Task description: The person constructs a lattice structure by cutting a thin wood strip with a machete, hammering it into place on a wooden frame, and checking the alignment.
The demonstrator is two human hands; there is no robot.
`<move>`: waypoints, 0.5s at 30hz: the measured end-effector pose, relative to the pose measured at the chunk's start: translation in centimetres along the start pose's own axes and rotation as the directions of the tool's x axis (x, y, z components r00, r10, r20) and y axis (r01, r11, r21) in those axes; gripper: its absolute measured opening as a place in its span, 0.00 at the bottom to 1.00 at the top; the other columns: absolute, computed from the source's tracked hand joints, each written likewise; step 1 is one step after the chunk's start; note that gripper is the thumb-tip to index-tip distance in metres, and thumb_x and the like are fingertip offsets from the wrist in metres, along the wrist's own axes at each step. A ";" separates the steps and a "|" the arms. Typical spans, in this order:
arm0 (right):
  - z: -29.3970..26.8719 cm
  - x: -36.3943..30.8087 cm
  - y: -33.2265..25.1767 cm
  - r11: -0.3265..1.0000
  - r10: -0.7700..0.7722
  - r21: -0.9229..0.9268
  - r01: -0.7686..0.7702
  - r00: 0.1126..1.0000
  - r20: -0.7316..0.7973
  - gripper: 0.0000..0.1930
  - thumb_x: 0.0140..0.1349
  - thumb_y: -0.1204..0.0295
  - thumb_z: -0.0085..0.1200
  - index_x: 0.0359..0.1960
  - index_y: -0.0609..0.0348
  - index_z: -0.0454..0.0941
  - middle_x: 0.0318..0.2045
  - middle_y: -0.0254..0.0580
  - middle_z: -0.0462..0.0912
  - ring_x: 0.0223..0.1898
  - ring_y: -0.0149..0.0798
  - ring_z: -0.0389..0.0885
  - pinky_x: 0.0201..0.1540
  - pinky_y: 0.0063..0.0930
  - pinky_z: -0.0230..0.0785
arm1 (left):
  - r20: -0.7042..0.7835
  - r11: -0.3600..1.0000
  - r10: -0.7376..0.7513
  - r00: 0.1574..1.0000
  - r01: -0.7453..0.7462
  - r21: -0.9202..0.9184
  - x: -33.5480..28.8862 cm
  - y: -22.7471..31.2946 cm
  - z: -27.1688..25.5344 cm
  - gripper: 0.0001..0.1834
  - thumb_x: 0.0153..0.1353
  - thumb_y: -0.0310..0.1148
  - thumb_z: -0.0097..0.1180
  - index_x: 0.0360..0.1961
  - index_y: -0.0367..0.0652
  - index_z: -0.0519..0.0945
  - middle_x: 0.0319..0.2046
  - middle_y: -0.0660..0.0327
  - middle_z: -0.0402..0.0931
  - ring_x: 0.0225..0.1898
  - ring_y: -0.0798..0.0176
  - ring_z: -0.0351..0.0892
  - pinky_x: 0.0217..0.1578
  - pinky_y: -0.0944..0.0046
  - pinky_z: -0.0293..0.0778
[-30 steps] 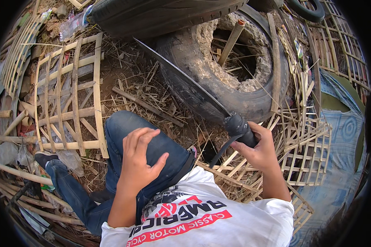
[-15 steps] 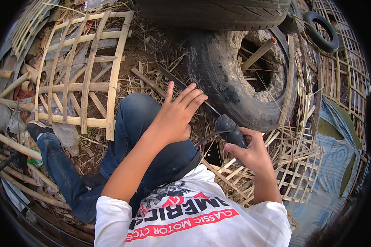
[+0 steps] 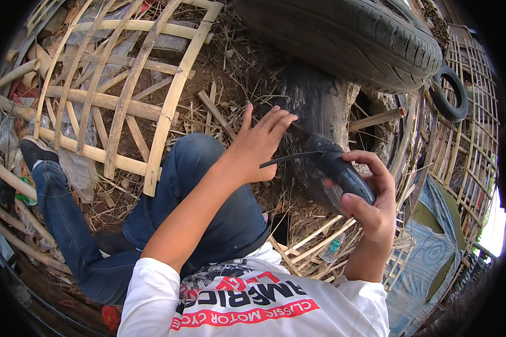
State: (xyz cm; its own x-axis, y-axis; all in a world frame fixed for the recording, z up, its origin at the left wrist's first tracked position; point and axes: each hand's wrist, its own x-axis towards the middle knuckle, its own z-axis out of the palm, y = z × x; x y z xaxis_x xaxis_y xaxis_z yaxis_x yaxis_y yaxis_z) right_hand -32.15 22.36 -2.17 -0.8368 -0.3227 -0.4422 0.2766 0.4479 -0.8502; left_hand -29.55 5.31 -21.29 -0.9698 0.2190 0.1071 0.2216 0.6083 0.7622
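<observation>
My right hand (image 3: 374, 205) is closed around the thick, black-wrapped handle (image 3: 343, 174) of a long-bladed knife. A loose black strip (image 3: 287, 160) juts from the wrapping toward my left hand. The dark blade (image 3: 299, 132) runs from the handle up and left; most of it is hidden behind my left hand. With fingers stretched out flat, my left hand (image 3: 258, 143) lies over the blade; whether the fingertips touch it I cannot tell. Just beyond both hands is a worn tyre (image 3: 315, 106) with a crusty, earth-coloured inside. A bamboo stick (image 3: 376, 119) pokes out of its hole.
A larger tyre (image 3: 343, 45) leans over the worn one. At the left lies a slatted bamboo frame (image 3: 171, 106). Another small tyre (image 3: 451, 92) rests at the far right, near bamboo lattice (image 3: 478, 129). A plastic bottle (image 3: 333, 247) lies among split bamboo; blue patterned cloth (image 3: 427, 247) is at the right.
The view has shifted and turned. My right hand and the knife handle have come up and to the right, looking larger. My left hand moved slightly right, fingers still stretched.
</observation>
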 end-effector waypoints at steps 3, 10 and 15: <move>-0.6 1.2 0.1 0.998 -0.057 -0.017 0.056 0.998 -0.025 0.32 0.41 0.67 0.63 0.50 0.68 0.68 0.28 0.57 0.82 0.13 0.23 0.70 0.16 0.11 0.59 | -0.021 0.998 -0.038 0.999 0.037 -0.043 0.3 -0.1 0.5 0.51 0.42 0.25 0.60 0.68 0.45 0.49 0.67 0.54 0.55 0.71 0.50 0.49 0.68 0.33 0.36; -0.2 4.0 -1.4 0.857 -0.510 -0.290 0.427 0.782 -0.358 0.25 0.53 0.66 0.52 0.50 0.71 0.67 0.38 0.58 0.81 0.35 0.41 0.81 0.41 0.28 0.74 | -0.085 0.990 -0.117 0.989 0.110 -0.091 2.1 -0.1 0.3 0.50 0.43 0.27 0.60 0.69 0.44 0.50 0.66 0.52 0.55 0.72 0.50 0.48 0.68 0.32 0.36; 1.2 6.9 4.1 0.224 -0.970 -0.385 0.895 0.168 -0.174 0.16 0.56 0.65 0.43 0.44 0.60 0.68 0.44 0.54 0.75 0.48 0.55 0.76 0.59 0.61 0.65 | -0.189 0.984 -0.097 0.977 0.065 -0.168 3.1 -0.5 -0.1 0.47 0.42 0.25 0.57 0.67 0.44 0.54 0.65 0.51 0.57 0.70 0.48 0.51 0.68 0.31 0.36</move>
State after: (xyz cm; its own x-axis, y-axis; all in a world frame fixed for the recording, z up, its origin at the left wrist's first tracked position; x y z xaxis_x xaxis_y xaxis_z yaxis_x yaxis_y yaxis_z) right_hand -36.22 20.97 -9.10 -0.4912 -0.3434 0.8005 -0.8692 0.1329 -0.4763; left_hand -32.69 5.67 -21.27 -0.9884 0.0106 0.1512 0.1374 0.4845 0.8640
